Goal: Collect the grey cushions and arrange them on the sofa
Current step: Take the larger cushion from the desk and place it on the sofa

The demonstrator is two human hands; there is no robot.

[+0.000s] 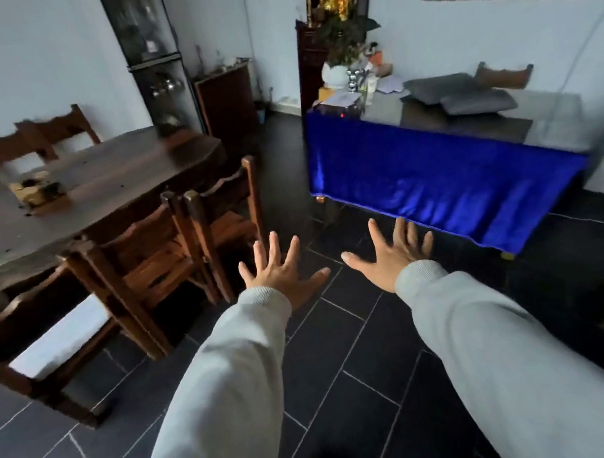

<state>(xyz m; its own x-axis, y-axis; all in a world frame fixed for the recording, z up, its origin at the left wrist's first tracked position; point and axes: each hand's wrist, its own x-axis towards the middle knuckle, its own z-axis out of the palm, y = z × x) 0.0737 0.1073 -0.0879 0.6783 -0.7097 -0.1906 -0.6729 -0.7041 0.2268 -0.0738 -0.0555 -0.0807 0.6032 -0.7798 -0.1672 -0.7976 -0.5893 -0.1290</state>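
Observation:
Two grey cushions lie on a table draped with a blue cloth [438, 179] at the right: one cushion [435, 87] further back, the other cushion [478, 102] overlapping its front. My left hand [283, 272] and my right hand [393, 252] are stretched out over the dark tiled floor, palms down, fingers spread, holding nothing. Both hands are well short of the cushions. No sofa is in view.
A dark wooden dining table [107, 183] with several wooden chairs [167, 251] fills the left. A glass cabinet [153, 57] and a small cupboard [226, 102] stand at the back wall. A plant pot [335, 74] and papers sit on the blue-draped table. A tiled floor aisle [287, 177] runs between the tables.

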